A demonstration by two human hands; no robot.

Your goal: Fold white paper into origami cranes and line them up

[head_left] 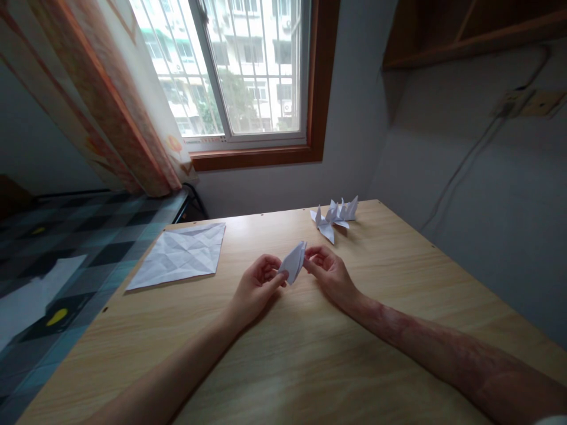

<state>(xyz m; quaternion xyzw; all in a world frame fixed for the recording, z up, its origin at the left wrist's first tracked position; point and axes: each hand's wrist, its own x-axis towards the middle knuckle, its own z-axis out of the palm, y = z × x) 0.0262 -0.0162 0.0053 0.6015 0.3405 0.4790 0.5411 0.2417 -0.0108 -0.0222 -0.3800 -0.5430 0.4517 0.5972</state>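
A small piece of folded white paper (293, 264), narrow and pointed at its upper end, is held just above the table between both hands. My left hand (262, 281) pinches its lower left side, the thumb lying on the front face. From the right, my right hand (328, 270) has its thumb and fingertips closed on the paper's right edge, where layers show slightly apart. Behind the right hand, several folded white paper cranes (333, 217) stand close together. To the left lies a flat, creased white paper sheet (181, 255).
The wooden table (274, 366) fills the foreground. On its left is a bed with a checked cover (26, 230), with white paper (39, 295) on it. Beyond are a curtain (101, 88) and a barred window (248, 77). A cable (460, 171) hangs down the right wall below a shelf (478, 41).
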